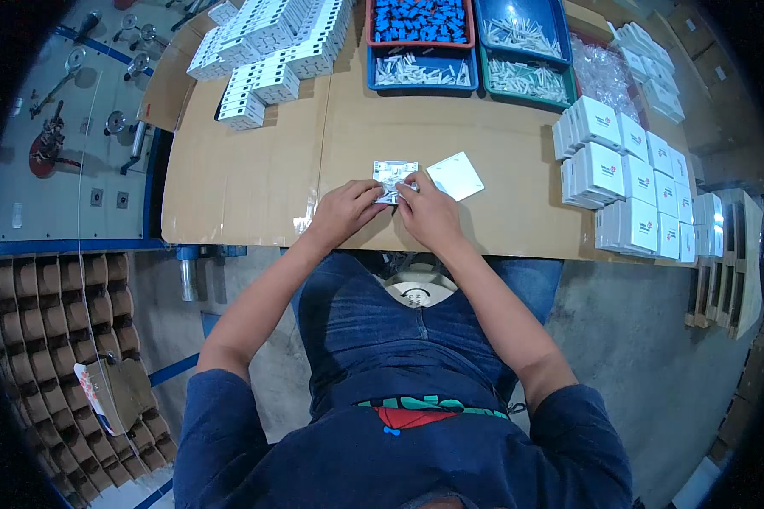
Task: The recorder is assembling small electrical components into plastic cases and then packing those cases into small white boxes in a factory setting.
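Note:
A small white square plastic housing, with its inner side facing up, lies near the front edge of the cardboard-covered table. My left hand is closed on its left and near side, thumb and fingers against the edge. Over its right half, my right hand has its thumb and index finger pinched together; any small part between them is too hidden to name. Just right of the housing rests a flat white square cover, slightly turned and touched by neither hand.
White housings are stacked at the far left. Trays of blue parts and white pegs stand at the back, beside clear plastic bags. White square units are piled at the right. The table's front edge borders my lap.

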